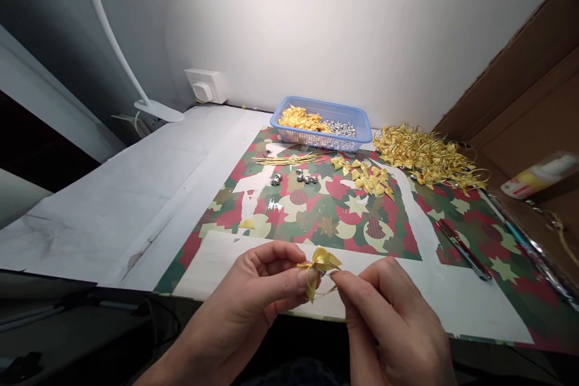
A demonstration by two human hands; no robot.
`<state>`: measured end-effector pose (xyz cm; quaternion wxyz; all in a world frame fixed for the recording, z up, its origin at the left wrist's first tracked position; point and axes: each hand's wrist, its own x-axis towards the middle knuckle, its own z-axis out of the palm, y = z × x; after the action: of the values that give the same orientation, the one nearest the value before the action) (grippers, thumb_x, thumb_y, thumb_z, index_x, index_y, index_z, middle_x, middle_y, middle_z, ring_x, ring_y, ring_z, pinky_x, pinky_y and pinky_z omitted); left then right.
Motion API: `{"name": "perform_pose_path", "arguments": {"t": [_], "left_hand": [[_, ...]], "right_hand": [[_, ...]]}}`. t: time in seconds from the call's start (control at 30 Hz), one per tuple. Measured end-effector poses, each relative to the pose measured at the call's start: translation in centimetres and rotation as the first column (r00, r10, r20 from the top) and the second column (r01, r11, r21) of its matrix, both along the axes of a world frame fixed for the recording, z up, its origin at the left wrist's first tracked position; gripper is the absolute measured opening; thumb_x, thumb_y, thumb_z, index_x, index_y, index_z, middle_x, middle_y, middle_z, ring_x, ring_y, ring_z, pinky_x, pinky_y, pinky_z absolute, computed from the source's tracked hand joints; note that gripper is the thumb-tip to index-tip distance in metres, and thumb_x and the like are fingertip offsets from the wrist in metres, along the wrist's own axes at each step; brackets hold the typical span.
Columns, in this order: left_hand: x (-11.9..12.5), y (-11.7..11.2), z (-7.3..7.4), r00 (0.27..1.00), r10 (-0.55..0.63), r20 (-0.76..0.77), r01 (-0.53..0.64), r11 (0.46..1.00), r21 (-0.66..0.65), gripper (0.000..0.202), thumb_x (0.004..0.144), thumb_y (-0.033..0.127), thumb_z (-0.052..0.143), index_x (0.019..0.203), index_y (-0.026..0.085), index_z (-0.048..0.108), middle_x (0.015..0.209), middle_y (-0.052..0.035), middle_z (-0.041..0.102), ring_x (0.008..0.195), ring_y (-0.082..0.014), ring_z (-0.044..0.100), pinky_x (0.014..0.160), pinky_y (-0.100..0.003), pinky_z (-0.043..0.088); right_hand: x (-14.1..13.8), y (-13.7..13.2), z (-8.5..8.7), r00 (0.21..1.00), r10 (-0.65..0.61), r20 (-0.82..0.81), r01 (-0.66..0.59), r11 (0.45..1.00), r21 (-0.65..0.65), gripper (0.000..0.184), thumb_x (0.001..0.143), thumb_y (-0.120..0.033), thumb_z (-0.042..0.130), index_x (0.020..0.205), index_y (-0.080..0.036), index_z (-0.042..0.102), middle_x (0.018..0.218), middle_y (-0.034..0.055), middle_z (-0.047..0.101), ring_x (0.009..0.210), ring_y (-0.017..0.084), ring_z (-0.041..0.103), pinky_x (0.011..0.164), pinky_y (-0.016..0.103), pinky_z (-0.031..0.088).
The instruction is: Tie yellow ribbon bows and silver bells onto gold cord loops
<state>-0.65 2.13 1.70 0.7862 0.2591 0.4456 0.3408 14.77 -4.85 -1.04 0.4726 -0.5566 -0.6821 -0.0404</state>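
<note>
There, our left hand (265, 280) had fingers clamped on a bow (322, 257), partly covering it; our right hand (389, 307) pinched a cord (325, 294), its end hidden from us!

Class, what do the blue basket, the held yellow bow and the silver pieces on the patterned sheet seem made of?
Blue basket: probably smooth plastic, with a perforated wall.
Yellow bow: likely satin ribbon, from its soft sheen and folds.
Silver pieces: shiny, with bright highlights; metal or coated plastic.
</note>
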Motion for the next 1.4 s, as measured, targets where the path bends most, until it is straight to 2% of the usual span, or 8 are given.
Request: {"name": "perform_pose_path", "arguments": {"t": [0.17, 0.27, 0.37, 0.53, 0.67, 0.83, 0.97, 1.4], "left_hand": [[0.1, -0.1, 0.4, 0.999, 0.034, -0.005, -0.034, 0.999, 0.018, 0.021, 0.058, 0.011, 0.094, 0.064, 0.017, 0.075, 0.062, 0.0000, 0.073, 0.059, -0.0106, 0.061, 0.056, -0.015, 0.053], [0.1, 0.0, 0.6, 1.000, 0.012, -0.005, -0.012, 1.000, 0.008, 0.021, 0.057, 0.010, 0.093, 0.064, 0.017, 0.075, 0.061, 0.0004, 0.072, 0.058, -0.0105, 0.060, 0.055, -0.016, 0.052], [0.1, 0.0, 0.3, 1.000, -0.007, 0.004, 0.007, 1.000, 0.006, 0.019, 0.061, 0.012, 0.093, 0.065, 0.018, 0.076, 0.063, 0.0002, 0.074, 0.060, -0.0111, 0.062, 0.057, -0.017, 0.052], [0.5, -0.6, -0.2, 1.000, 0.018, 0.016, -0.019, 0.999, 0.033, 0.021, 0.059, 0.004, 0.090, 0.066, 0.018, 0.075, 0.066, -0.0012, 0.077, 0.064, -0.0128, 0.065, 0.062, -0.017, 0.053], [0.5, -1.1, -0.3, 0.999, 0.032, 0.031, -0.032, 0.999, 0.025, 0.020, 0.062, 0.006, 0.089, 0.070, 0.018, 0.076, 0.070, -0.0019, 0.078, 0.068, -0.0136, 0.066, 0.065, -0.018, 0.055], [0.4, -0.8, 0.2, 0.999, 0.018, 0.032, -0.018, 1.000, 0.010, 0.021, 0.060, 0.007, 0.092, 0.068, 0.017, 0.075, 0.068, -0.0016, 0.075, 0.065, -0.0120, 0.062, 0.061, -0.016, 0.054], [0.1, -0.7, 0.4, 0.999, 0.015, 0.050, -0.014, 1.000, -0.022, 0.019, 0.064, 0.013, 0.093, 0.071, 0.017, 0.076, 0.068, -0.0017, 0.074, 0.064, -0.0107, 0.062, 0.060, -0.015, 0.054], [-0.5, -0.4, -0.8, 0.994, -0.052, 0.098, 0.054, 0.998, -0.018, 0.017, 0.069, 0.018, 0.093, 0.073, 0.019, 0.077, 0.072, -0.0008, 0.074, 0.065, -0.0100, 0.061, 0.061, -0.016, 0.053]], "right_hand": [[-0.4, -0.2, -0.3, 1.000, 0.001, -0.013, -0.001, 1.000, 0.001, 0.022, 0.086, 0.002, 0.056, 0.099, -0.011, 0.068, 0.074, 0.0011, 0.044, 0.066, 0.013, 0.042, 0.055, 0.026, 0.033], [-0.7, -0.3, -0.5, 0.999, -0.003, -0.041, 0.004, 1.000, 0.018, 0.022, 0.086, 0.002, 0.056, 0.099, -0.011, 0.068, 0.074, 0.0012, 0.045, 0.067, 0.013, 0.044, 0.056, 0.026, 0.035], [-1.1, -0.2, -0.9, 0.999, -0.010, -0.048, 0.012, 0.999, 0.047, 0.022, 0.086, 0.001, 0.054, 0.099, -0.010, 0.068, 0.075, 0.0014, 0.046, 0.067, 0.014, 0.044, 0.056, 0.027, 0.036], [-2.0, -0.1, -1.3, 0.997, -0.080, -0.007, 0.080, 0.994, 0.076, 0.018, 0.090, -0.001, 0.055, 0.099, -0.008, 0.068, 0.073, 0.0023, 0.046, 0.067, 0.015, 0.043, 0.056, 0.028, 0.034], [-1.8, 0.0, -1.0, 0.996, -0.065, -0.063, 0.067, 0.997, 0.039, 0.016, 0.091, -0.002, 0.055, 0.098, -0.011, 0.067, 0.075, 0.0016, 0.047, 0.067, 0.014, 0.044, 0.058, 0.028, 0.036], [-0.9, -0.2, -0.7, 0.999, -0.015, -0.032, 0.015, 1.000, 0.013, 0.025, 0.089, -0.001, 0.055, 0.107, -0.013, 0.068, 0.076, 0.0008, 0.045, 0.069, 0.015, 0.044, 0.058, 0.028, 0.035], [-0.6, -0.2, -0.6, 0.999, 0.005, -0.041, -0.005, 1.000, -0.014, 0.027, 0.090, 0.000, 0.054, 0.107, -0.014, 0.068, 0.076, 0.0003, 0.043, 0.068, 0.014, 0.042, 0.057, 0.027, 0.033], [0.1, -0.2, -0.5, 0.996, 0.065, -0.068, -0.072, 0.991, -0.109, 0.033, 0.093, 0.001, 0.049, 0.113, -0.020, 0.064, 0.078, 0.0004, 0.041, 0.070, 0.015, 0.042, 0.059, 0.028, 0.034]]}}
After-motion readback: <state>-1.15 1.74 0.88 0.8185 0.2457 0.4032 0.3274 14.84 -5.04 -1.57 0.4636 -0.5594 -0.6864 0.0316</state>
